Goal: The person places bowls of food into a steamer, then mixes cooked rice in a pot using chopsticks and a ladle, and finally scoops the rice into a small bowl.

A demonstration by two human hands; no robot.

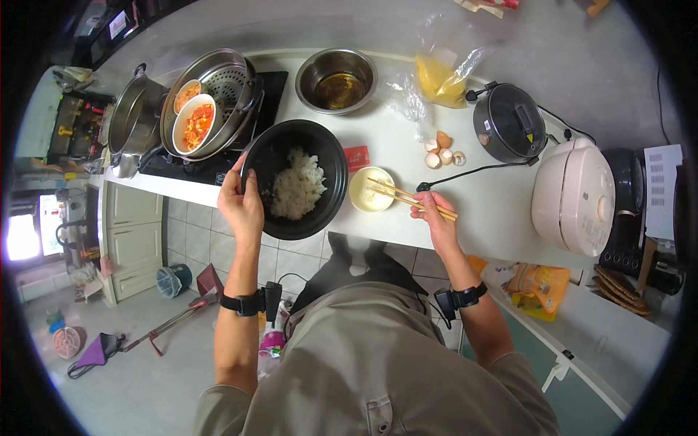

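My left hand [242, 204] grips the rim of a black bowl-shaped pot [334, 204], which is tilted and holds cooked white rice [299, 185]. In my right hand [434, 218] is a pair of wooden chopsticks [409, 198], whose tips reach into a small cream-coloured bowl [355, 200] on the white counter. What lies in that bowl is pale and hard to tell. Behind it is a red packet [356, 157], partly hidden by the pot. Cracked eggshells [444, 153] lie to the right, near a black plug with its cord [423, 186].
At the left a steel steamer [240, 60] with two bowls of food stands on the black hob [275, 90], beside a steel pot [131, 117]. A steel basin [336, 82], a plastic bag of yellow stuff [440, 79], a black electric pot [510, 122] and a pale rice cooker [572, 196] stand around the counter.
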